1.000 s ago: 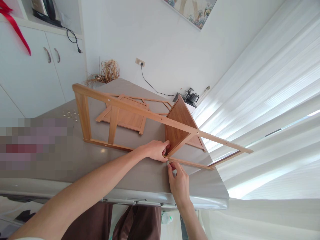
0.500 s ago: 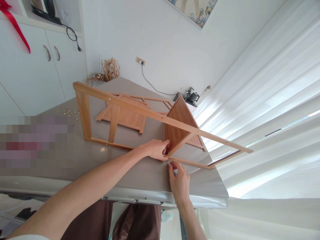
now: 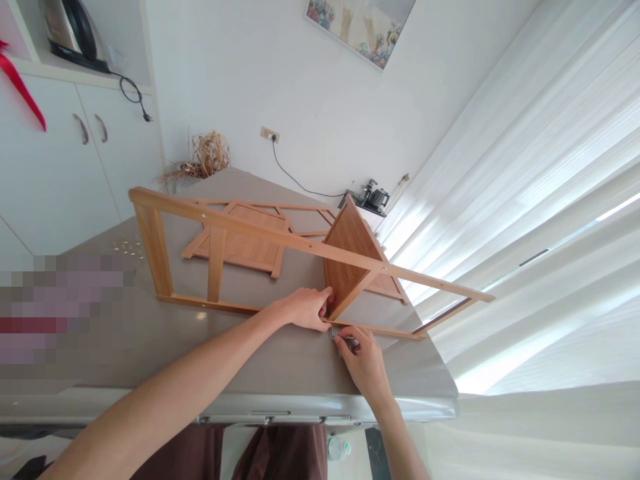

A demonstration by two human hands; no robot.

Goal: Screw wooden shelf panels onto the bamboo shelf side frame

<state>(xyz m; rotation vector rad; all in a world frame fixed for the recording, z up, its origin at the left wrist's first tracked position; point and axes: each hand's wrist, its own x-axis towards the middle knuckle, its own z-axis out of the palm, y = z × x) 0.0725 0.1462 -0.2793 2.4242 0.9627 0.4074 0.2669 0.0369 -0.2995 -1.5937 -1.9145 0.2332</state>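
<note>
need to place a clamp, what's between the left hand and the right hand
In the head view, the ladder frame's lower rail runs between the left hand and right hand, which pinches a small metal tool.

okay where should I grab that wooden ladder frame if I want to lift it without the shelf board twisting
Judging by its pose, grip the wooden frame by its raised top rail, from above, close to the shelf board. The rail is slim enough for fingers to wrap, and the left hand already steadies the bottom rail.

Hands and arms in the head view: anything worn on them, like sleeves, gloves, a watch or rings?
Both are bare. The left hand and right hand wear no gloves, and no watch, band or ring shows on the wrists or fingers. The forearms are uncovered to the picture's lower edge; no sleeve is visible.
</note>
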